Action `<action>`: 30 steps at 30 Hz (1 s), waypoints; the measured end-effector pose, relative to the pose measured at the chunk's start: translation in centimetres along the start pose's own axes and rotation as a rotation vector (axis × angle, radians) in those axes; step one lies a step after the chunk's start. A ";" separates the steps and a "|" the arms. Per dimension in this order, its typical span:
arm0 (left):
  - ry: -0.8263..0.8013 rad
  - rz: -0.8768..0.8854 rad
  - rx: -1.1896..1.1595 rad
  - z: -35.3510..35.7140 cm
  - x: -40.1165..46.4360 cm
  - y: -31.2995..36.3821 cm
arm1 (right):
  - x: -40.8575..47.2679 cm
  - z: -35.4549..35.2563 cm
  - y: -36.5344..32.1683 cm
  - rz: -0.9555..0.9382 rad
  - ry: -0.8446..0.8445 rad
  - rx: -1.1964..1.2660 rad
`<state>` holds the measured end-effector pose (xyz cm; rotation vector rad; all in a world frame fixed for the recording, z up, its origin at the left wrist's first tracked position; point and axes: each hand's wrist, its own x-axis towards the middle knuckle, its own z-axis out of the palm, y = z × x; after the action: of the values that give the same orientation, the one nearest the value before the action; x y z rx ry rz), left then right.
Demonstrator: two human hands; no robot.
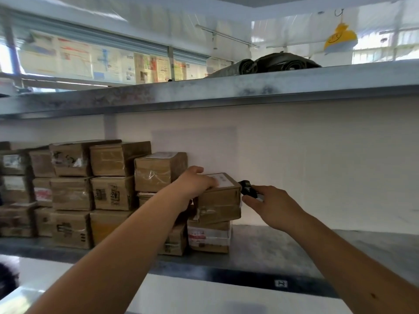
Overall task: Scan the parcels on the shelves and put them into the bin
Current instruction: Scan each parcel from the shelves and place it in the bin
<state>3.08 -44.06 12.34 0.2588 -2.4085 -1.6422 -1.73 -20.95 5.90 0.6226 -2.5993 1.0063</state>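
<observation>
1. The left hand (pixel 195 182) rests on the top parcel (pixel 218 196) of the rightmost stack on the shelf (pixel 294 250), its grip clamped over that box's label edge.
2. The right hand (pixel 269 205), at 3 o'clock of the parcel, holds the scanner (pixel 248 189).
3. Advice: steady the box, label up, and aim squarely.
4. Count: roughly seventeen parcels, one scanner; the bin is out of sight.

- Stacked parcels (pixel 72 191) are ranged along the left of the middle shelf (pixel 283 248), against the wall (pixel 317 159).
- One parcel (pixel 218 196) is set topmost on the rightmost stack.
- Rolled bags (pixel 281 62) are laid on the upper shelf (pixel 204 94).
</observation>
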 end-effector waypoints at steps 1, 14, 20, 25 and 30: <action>-0.029 -0.030 -0.040 -0.1 0.0 -0.2 | -0.1 0.0 0.0 0.003 -0.001 0.004; -0.022 0.411 -0.040 1.0 -2.7 -3.7 | -3.8 -1.8 -1.2 -0.019 0.032 0.010; 0.127 0.601 0.064 0.4 -4.8 -4.8 | -6.8 -3.1 -2.6 -0.019 0.078 0.005; 0.219 0.696 0.204 -0.5 -6.1 -6.0 | -10.8 -3.8 -5.0 0.008 0.045 -0.015; 0.227 0.735 0.266 -2.0 -7.2 -7.8 | -15.9 -2.4 -8.1 0.065 -0.049 -0.002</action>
<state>10.76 -46.76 5.27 -0.3480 -2.1557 -0.9171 16.23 -20.07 5.69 0.5728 -2.6787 1.0195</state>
